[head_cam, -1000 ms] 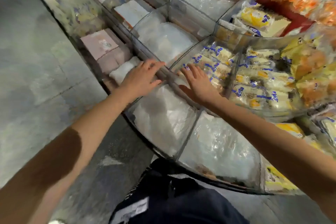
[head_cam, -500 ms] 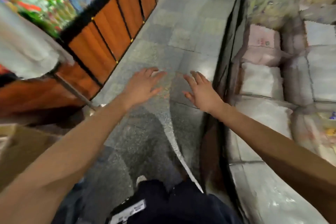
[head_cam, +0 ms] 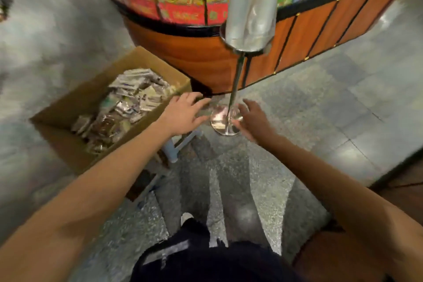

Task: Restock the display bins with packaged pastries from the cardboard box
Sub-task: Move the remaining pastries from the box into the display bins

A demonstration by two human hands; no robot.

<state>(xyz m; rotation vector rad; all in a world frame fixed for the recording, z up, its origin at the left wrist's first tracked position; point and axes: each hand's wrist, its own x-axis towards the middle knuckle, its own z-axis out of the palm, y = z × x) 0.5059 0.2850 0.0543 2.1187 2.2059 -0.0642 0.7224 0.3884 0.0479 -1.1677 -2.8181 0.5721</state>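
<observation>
Hands empty and fingers spread, a worker's left hand (head_cam: pixel 183 114) hovers at the rim of the low-set cardboard box (head_cam: pixel 91 91) of packaged pastries (head_cam: pixel 128 103), right hand (head_cam: pixel 254 119) near a chrome stand's base (head_cam: pixel 225 122), likely to scoop stock.

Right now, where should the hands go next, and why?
Probably the left hand should dip left into the cardboard box and grab some packaged pastries. Both hands are open and hold nothing, the right hand too, and the box sits just beside the left one with packets inside.
</observation>
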